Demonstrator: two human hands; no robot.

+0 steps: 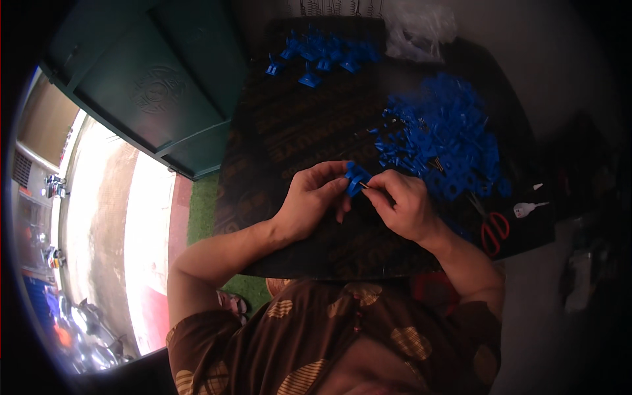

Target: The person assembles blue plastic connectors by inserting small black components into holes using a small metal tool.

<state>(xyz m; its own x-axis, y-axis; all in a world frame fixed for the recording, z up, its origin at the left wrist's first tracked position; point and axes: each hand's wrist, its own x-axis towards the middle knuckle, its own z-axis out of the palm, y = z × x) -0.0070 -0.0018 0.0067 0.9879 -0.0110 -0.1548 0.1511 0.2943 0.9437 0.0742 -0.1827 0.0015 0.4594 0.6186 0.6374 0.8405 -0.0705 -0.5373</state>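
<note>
- Fingers of the left hand (315,197) pinch a small blue plastic piece (356,179) between thumb and forefinger, above the near half of the dark table (296,125); its lower fingers hang loosely curled. A light grip like this could let the piece twist or drop if it is pushed off-centre.
- The right hand (407,203) pinches a thin golden pin (365,185), thumb and forefinger pressed together, its end at the piece. Should it skid, it could prick the left fingertips; whether it has entered a hole, I cannot tell.
- Red-handled scissors (494,232) lie just beside the right forearm, where a swing of the elbow could knock them.
- Beyond them, a white nozzle bottle (526,209) lies near a small white cap (538,186); if that cap is its own, the bottle could leak.
- A heap of loose blue parts (454,138) spreads across the right; a brushing sleeve could scatter its small outliers.
- Farthest off, a cluster of blue pieces (329,49) stands near a clear plastic bag (421,29); crowding could tip some over.
</note>
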